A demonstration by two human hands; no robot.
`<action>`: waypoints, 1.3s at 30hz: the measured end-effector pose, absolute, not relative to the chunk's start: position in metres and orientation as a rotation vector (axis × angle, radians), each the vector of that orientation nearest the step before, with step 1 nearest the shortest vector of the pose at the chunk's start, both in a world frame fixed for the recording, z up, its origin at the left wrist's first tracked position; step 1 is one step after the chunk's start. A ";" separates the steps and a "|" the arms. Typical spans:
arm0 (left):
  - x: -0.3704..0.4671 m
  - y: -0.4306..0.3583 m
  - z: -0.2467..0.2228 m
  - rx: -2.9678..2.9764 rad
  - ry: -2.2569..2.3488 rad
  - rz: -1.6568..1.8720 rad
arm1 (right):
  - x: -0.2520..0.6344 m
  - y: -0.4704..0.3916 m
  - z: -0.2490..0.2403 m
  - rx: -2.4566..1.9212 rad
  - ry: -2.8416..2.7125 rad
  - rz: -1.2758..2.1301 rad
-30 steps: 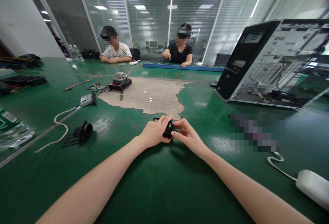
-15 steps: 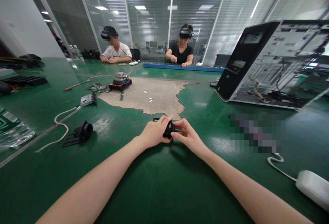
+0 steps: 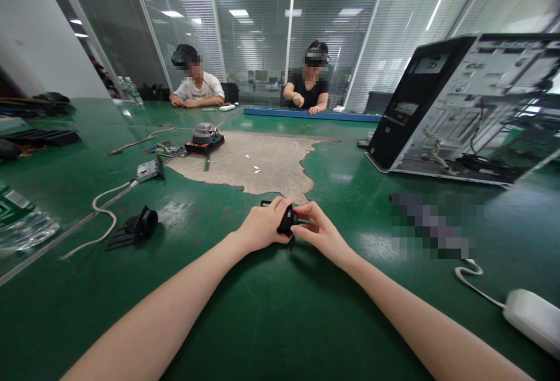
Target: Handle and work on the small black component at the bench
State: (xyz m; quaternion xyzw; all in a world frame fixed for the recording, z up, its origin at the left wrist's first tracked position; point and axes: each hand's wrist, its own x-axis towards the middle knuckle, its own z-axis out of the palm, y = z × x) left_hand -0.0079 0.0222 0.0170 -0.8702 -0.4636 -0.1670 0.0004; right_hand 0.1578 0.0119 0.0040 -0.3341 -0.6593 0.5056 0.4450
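Note:
Low over the green table [image 3: 262, 311], near its bare patch, my left hand [image 3: 265, 224] wraps round a small black part [image 3: 286, 220]. The fingers of my right hand [image 3: 318, 226] are bent against the right side of that same part, with thumb and fingertips on it. A short black frame-like end shows beyond my left fingers. Most of the part is hidden by my hands. To the left, a black bracket with a round piece [image 3: 142, 223] rests on the table.
An opened computer case [image 3: 406, 107] stands at the right, with a white adapter [image 3: 531, 317] nearer. A plastic bottle [image 3: 26, 217] lies at the left. Beyond are a metal-topped device [image 3: 205, 137], a blue bar [image 3: 312, 114] and two seated people [image 3: 199, 88].
Across the table, the person in black has slightly shifted a raised hand. My own hands and the black part show no clear movement.

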 end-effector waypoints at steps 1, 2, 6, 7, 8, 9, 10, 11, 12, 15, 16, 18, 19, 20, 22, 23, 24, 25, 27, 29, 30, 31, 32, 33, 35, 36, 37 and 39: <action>-0.008 0.022 0.017 -2.730 -1.457 -0.533 | 0.158 0.012 0.004 -0.832 -1.626 1.255; -0.008 0.022 0.016 -2.728 -1.456 -0.539 | 0.157 0.012 0.004 -0.837 -1.621 1.257; -0.007 0.023 0.015 -2.727 -1.456 -0.543 | 0.156 0.013 0.003 -0.882 -1.625 1.232; -0.007 0.023 0.015 -2.725 -1.459 -0.543 | 0.156 0.013 0.003 -0.902 -1.627 1.223; -0.007 0.023 0.015 -2.724 -1.460 -0.544 | 0.156 0.013 0.003 -0.917 -1.628 1.218; -0.008 0.023 0.015 -2.724 -1.462 -0.544 | 0.156 0.013 0.003 -0.922 -1.632 1.220; -0.008 0.023 0.016 -2.726 -1.462 -0.542 | 0.156 0.013 0.003 -0.915 -1.638 1.226; -0.008 0.023 0.016 -2.730 -1.462 -0.538 | 0.156 0.012 0.003 -0.898 -1.648 1.233; -0.008 0.023 0.016 -2.734 -1.461 -0.533 | 0.156 0.012 0.003 -0.876 -1.657 1.237; -0.008 0.023 0.017 -2.743 -1.464 -0.521 | 0.157 0.011 0.003 -0.839 -1.656 1.228; -0.007 0.023 0.017 -2.743 -1.467 -0.522 | 0.157 0.011 0.003 -0.841 -1.649 1.227; -0.007 0.022 0.017 -2.738 -1.473 -0.530 | 0.157 0.011 0.003 -0.846 -1.635 1.233; -0.007 0.022 0.017 -2.736 -1.474 -0.533 | 0.157 0.011 0.003 -0.850 -1.635 1.236; -0.007 0.022 0.016 -2.735 -1.475 -0.537 | 0.157 0.011 0.003 -0.855 -1.635 1.236; -0.007 0.022 0.016 -2.737 -1.475 -0.535 | 0.157 0.012 0.002 -0.878 -1.639 1.225; -0.007 0.022 0.016 -2.736 -1.480 -0.532 | 0.156 0.013 0.002 -0.894 -1.640 1.221; -0.007 0.022 0.016 -2.736 -1.485 -0.529 | 0.156 0.013 0.003 -0.905 -1.644 1.221; -0.007 0.022 0.017 -2.738 -1.491 -0.524 | 0.156 0.013 0.003 -0.907 -1.647 1.225; -0.008 0.022 0.017 -2.747 -1.494 -0.515 | 0.157 0.013 0.003 -0.888 -1.660 1.233; -0.008 0.023 0.018 -2.756 -1.485 -0.509 | 0.157 0.012 0.003 -0.862 -1.664 1.228; -0.008 0.023 0.018 -2.757 -1.480 -0.511 | 0.157 0.012 0.003 -0.856 -1.660 1.227; -0.008 0.023 0.017 -2.755 -1.474 -0.517 | 0.157 0.011 0.004 -0.853 -1.652 1.230; -0.008 0.022 0.017 -2.750 -1.470 -0.525 | 0.157 0.011 0.004 -0.853 -1.642 1.236; -0.008 0.022 0.017 -2.744 -1.469 -0.533 | 0.157 0.012 0.003 -0.854 -1.632 1.241; -0.007 0.022 0.017 -2.736 -1.470 -0.540 | 0.157 0.012 0.003 -0.865 -1.623 1.243; -0.007 0.022 0.017 -2.735 -1.473 -0.538 | 0.157 0.013 0.003 -0.875 -1.622 1.236; -0.007 0.021 0.017 -2.735 -1.479 -0.534 | 0.157 0.013 0.003 -0.889 -1.621 1.228; -0.006 0.021 0.018 -2.739 -1.493 -0.521 | 0.157 0.013 0.003 -0.919 -1.621 1.218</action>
